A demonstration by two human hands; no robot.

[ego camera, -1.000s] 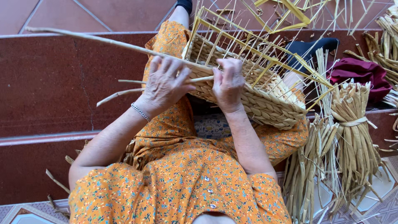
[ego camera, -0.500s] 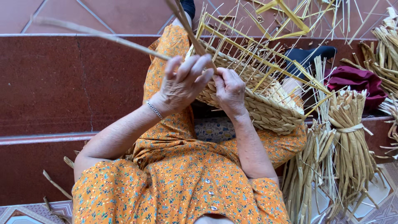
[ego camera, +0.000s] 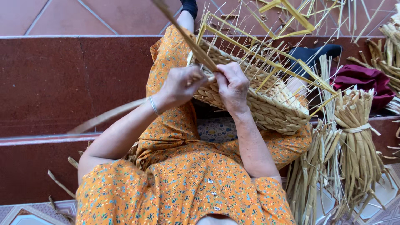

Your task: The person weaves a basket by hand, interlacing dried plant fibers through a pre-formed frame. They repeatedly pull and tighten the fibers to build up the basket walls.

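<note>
So, the basket (ego camera: 258,104) sits on the person's lap, tipped on its side w/ the open end facing away. It's half made: the bottom part is woven from thick tan straw, & thin yellow sticks (ego camera: 266,54) poke up out of the top edge like a cage. Can't see anything inside it, just the bare sticks & woven wall.

Both hands are up at the near edge of the basket, close together. The left hand (ego camera: 181,85) is clenched around a long flat straw strip (ego camera: 187,37) that runs up & away to the top of the view. The right hand (ego camera: 231,85) is curled over the basket's edge, fingers pinching the same strip where it meets the weave. Left arm is bent, elbow out to the side, w/ a thin silver bracelet (ego camera: 153,106) on the wrist. Right arm comes straight up from the body.

Just beside the basket, on the right, a tied bundle of straw (ego camera: 358,141) stands up, w/ more loose straw (ego camera: 312,175) near it. A dark red cloth (ego camera: 366,79) lies behind the bundle. The person wears an orange flower dress (ego camera: 179,183) & sits on a red-brown step (ego camera: 62,75).
</note>
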